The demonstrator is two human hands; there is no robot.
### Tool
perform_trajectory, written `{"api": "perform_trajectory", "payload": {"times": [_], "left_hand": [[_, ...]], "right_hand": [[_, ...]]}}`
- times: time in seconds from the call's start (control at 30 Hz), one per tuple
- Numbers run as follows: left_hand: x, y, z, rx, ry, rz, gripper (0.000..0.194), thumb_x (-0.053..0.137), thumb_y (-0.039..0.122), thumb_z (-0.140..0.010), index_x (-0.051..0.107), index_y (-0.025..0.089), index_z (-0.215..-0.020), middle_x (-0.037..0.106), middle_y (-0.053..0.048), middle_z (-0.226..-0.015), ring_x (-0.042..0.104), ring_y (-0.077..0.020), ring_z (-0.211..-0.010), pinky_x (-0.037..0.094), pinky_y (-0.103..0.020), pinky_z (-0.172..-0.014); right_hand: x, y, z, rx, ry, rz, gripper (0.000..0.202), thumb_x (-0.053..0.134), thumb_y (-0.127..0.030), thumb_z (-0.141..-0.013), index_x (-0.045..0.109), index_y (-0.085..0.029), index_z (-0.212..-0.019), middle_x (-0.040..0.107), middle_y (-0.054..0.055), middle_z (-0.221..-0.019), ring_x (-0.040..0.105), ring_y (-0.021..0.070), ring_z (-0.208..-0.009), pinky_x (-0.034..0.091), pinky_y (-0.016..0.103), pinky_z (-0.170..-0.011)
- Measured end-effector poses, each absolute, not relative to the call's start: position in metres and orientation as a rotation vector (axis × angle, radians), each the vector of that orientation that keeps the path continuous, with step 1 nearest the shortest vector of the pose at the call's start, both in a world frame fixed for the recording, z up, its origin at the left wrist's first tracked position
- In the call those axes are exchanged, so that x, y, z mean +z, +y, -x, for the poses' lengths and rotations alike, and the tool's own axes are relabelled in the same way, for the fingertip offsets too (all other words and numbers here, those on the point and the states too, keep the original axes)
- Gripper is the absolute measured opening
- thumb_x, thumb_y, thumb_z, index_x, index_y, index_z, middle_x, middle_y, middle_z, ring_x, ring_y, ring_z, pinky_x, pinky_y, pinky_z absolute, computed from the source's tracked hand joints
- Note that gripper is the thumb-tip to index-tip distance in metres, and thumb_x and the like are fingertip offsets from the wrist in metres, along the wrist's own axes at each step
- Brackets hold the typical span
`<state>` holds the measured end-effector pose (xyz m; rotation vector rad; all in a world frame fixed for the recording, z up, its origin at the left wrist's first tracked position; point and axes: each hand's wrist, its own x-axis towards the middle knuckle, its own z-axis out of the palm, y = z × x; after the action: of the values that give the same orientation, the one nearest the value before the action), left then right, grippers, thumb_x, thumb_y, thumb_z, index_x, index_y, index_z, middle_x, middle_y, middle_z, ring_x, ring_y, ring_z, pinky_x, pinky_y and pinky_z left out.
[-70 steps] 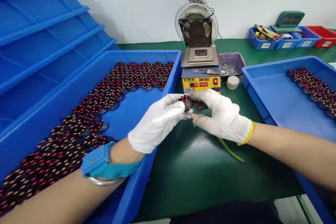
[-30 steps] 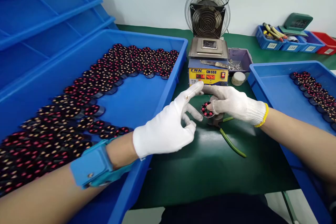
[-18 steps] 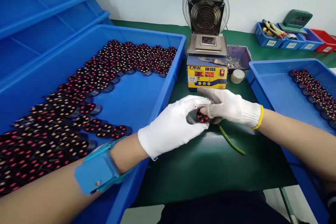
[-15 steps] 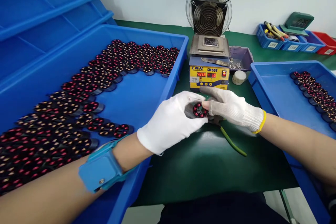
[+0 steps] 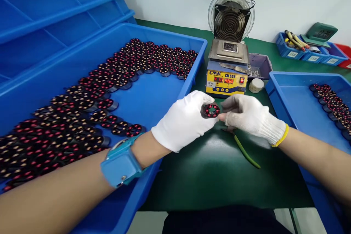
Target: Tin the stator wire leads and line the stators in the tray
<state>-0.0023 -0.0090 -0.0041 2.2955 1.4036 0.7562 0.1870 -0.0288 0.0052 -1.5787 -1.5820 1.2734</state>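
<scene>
My left hand (image 5: 186, 120), in a white glove, is closed around a motor stator (image 5: 212, 110) with a black rim and red copper windings, its round face turned toward me. My right hand (image 5: 249, 119), in a knitted glove with a yellow cuff, has its thumb and fingers bent against the stator's right edge. The bare thumb tip shows; the other fingertips are partly hidden. Below the right hand lies a green-handled hand tool (image 5: 245, 153), its head partly covered by the hand.
A blue tray (image 5: 164, 97) at left holds many stators; another blue tray (image 5: 293, 95) stands at right. Behind my hands is a yellow-fronted solder pot (image 5: 226, 82) with a fan (image 5: 230, 22) above. Beside it are a purple bin (image 5: 259, 65) and a round white container (image 5: 256, 85).
My right thumb has moved off the stator's face to its right edge, so the windings show more fully. The view has shifted a little left.
</scene>
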Motion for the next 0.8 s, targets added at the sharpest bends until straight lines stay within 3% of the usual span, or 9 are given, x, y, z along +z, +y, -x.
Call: {"api": "perform_trajectory", "payload": {"times": [0.1, 0.2, 0.3, 0.37, 0.43, 0.5, 0.6, 0.67, 0.8], "left_hand": [[-0.007, -0.010, 0.002, 0.749, 1.346, -2.308, 0.032, 0.065, 0.035, -0.073, 0.065, 0.019, -0.101, 0.069, -0.007, -0.101, 0.067, -0.0258, -0.090, 0.051, -0.032, -0.081], [-0.008, -0.011, 0.002, 0.775, 1.368, -2.319, 0.035, 0.061, 0.024, -0.072, 0.064, 0.020, -0.107, 0.070, -0.007, -0.105, 0.068, -0.0260, -0.094, 0.050, -0.032, -0.085], [0.001, -0.009, 0.006, 0.711, 1.441, -2.277, 0.018, 0.057, 0.023, -0.073, 0.067, 0.022, -0.088, 0.072, -0.005, -0.087, 0.069, -0.0262, -0.084, 0.052, -0.034, -0.077], [0.015, -0.005, 0.013, 0.645, 1.337, -2.071, 0.005, 0.062, 0.026, -0.071, 0.063, 0.022, -0.071, 0.069, -0.002, -0.067, 0.067, -0.0227, -0.064, 0.051, -0.032, -0.060], [0.029, 0.000, 0.021, 0.656, 1.134, -1.772, 0.013, 0.068, 0.028, -0.066, 0.058, 0.021, -0.063, 0.062, 0.000, -0.052, 0.057, -0.0173, -0.043, 0.043, -0.028, -0.042], [0.039, 0.003, 0.027, 0.805, 0.999, -1.555, 0.015, 0.068, 0.028, -0.068, 0.056, 0.020, -0.063, 0.059, 0.001, -0.049, 0.050, -0.0139, -0.035, 0.038, -0.026, -0.036], [0.036, 0.002, 0.026, 1.010, 0.996, -1.517, 0.024, 0.060, 0.041, -0.082, 0.058, 0.017, -0.076, 0.065, -0.003, -0.063, 0.059, -0.0152, -0.047, 0.043, -0.026, -0.041], [0.027, -0.002, 0.019, 0.915, 1.068, -1.628, 0.036, 0.055, 0.052, -0.086, 0.059, 0.017, -0.080, 0.066, -0.004, -0.069, 0.064, -0.0165, -0.057, 0.046, -0.026, -0.047], [0.022, -0.010, 0.007, 0.654, 1.154, -1.691, 0.039, 0.061, 0.050, -0.083, 0.053, 0.019, -0.061, 0.058, 0.001, -0.052, 0.054, -0.0120, -0.043, 0.042, -0.024, -0.044]], "right_hand": [[-0.005, -0.031, -0.174, 1.406, -1.518, 1.424, 0.028, 0.070, -0.030, -0.077, 0.065, -0.018, -0.102, 0.067, 0.002, -0.085, 0.058, 0.0125, -0.068, 0.047, 0.025, -0.062], [-0.009, -0.035, -0.167, 1.366, -1.512, 1.398, 0.025, 0.065, -0.029, -0.079, 0.064, -0.017, -0.101, 0.066, 0.001, -0.088, 0.058, 0.0118, -0.070, 0.047, 0.024, -0.063], [-0.007, -0.037, -0.171, 1.232, -1.557, 1.454, 0.023, 0.066, -0.031, -0.080, 0.064, -0.018, -0.099, 0.066, 0.002, -0.088, 0.060, 0.0133, -0.071, 0.049, 0.024, -0.062], [-0.005, -0.037, -0.176, 1.211, -1.561, 1.443, 0.022, 0.065, -0.032, -0.081, 0.064, -0.019, -0.099, 0.065, 0.002, -0.088, 0.059, 0.0131, -0.068, 0.050, 0.024, -0.060], [-0.002, -0.037, -0.181, 1.275, -1.522, 1.407, 0.023, 0.065, -0.032, -0.082, 0.063, -0.019, -0.100, 0.064, 0.001, -0.086, 0.058, 0.0122, -0.063, 0.050, 0.024, -0.056], [0.000, -0.036, -0.182, 1.344, -1.470, 1.403, 0.025, 0.066, -0.034, -0.082, 0.063, -0.019, -0.101, 0.064, 0.001, -0.083, 0.057, 0.0118, -0.060, 0.051, 0.024, -0.054], [0.002, -0.036, -0.182, 1.386, -1.419, 1.433, 0.030, 0.068, -0.037, -0.080, 0.064, -0.019, -0.103, 0.064, 0.002, -0.081, 0.056, 0.0120, -0.059, 0.052, 0.026, -0.054], [0.003, -0.037, -0.180, 1.413, -1.403, 1.406, 0.030, 0.070, -0.036, -0.079, 0.064, -0.018, -0.102, 0.063, 0.001, -0.079, 0.054, 0.0114, -0.059, 0.051, 0.025, -0.054], [0.004, -0.035, -0.178, 1.460, -1.364, 1.354, 0.027, 0.069, -0.032, -0.078, 0.065, -0.017, -0.100, 0.060, -0.001, -0.075, 0.053, 0.0103, -0.059, 0.048, 0.022, -0.050]]}}
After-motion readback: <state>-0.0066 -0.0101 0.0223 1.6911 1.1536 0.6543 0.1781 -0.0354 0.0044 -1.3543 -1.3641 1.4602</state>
